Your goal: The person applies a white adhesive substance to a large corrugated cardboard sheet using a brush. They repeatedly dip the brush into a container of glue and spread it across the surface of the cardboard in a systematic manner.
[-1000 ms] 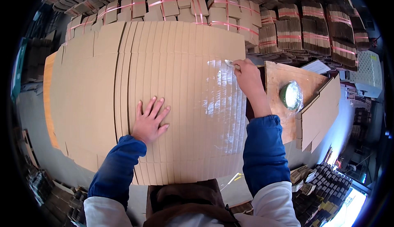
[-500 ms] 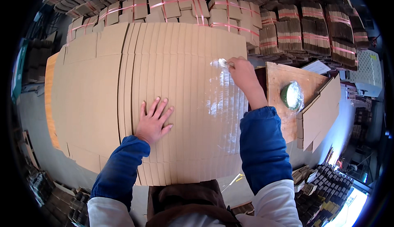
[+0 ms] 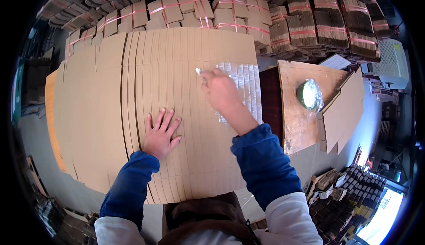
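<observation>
Overlapping brown cardboard sheets point(image 3: 93, 103) lie fanned out before me, their edges forming narrow parallel strips. My left hand point(image 3: 161, 135) rests flat on the strips with its fingers spread. My right hand point(image 3: 221, 90) is closed round a small brush, most of it hidden by the fingers. The brush's whitish tip point(image 3: 198, 71) is at the strips, left of the hand. A glossy, wet-looking coating point(image 3: 243, 83) covers the upper right strips, partly behind my right forearm.
To the right, a wooden side table point(image 3: 292, 127) carries a green bowl point(image 3: 309, 95) lined with clear plastic and some loose cardboard pieces point(image 3: 341, 112). Bundled cardboard stacks point(image 3: 234, 14) with pink straps stand along the far side. An orange-brown board edge point(image 3: 51, 116) shows at the left.
My right hand has moved left with the brush, from near the sheets' right edge onto the middle strips. The glossy coating now shows as a wider patch. My left hand stays in place.
</observation>
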